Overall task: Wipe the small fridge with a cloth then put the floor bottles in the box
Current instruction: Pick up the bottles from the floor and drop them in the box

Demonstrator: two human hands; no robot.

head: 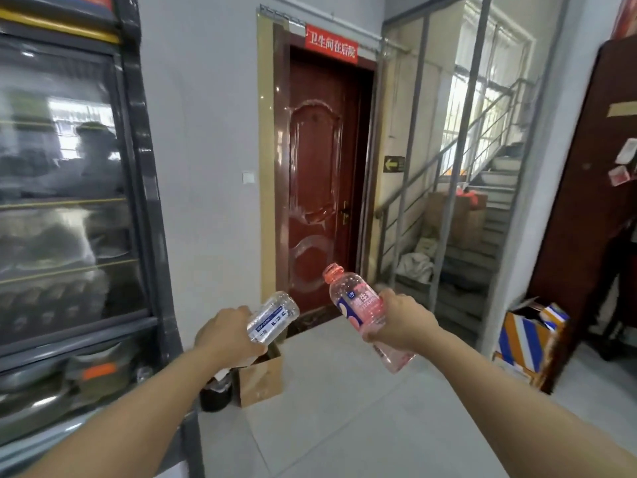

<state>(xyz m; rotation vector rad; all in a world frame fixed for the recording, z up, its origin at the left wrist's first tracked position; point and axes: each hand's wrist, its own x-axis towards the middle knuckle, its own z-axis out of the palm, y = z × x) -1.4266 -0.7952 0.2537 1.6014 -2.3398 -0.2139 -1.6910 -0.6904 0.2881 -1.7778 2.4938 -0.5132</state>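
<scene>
My left hand (227, 334) has its grip curled round a clear bottle (274, 320) with a blue-and-white label, tilted so its far end points up and to the right. My right hand (400, 322) has its grip wrapped round the middle of a pink bottle (358, 310) — uncapped neck leaning up and left, base down and right. The two bottles are near each other but apart. Below my left hand, on the floor (344, 408), stands an open brown cardboard box (260, 377), just beside a dark round bin (215, 393) at the foot of the glass-door fridge (69, 201). Farther off — a red door (320, 174), and at right a striped blue-and-orange carton (527, 339).
</scene>
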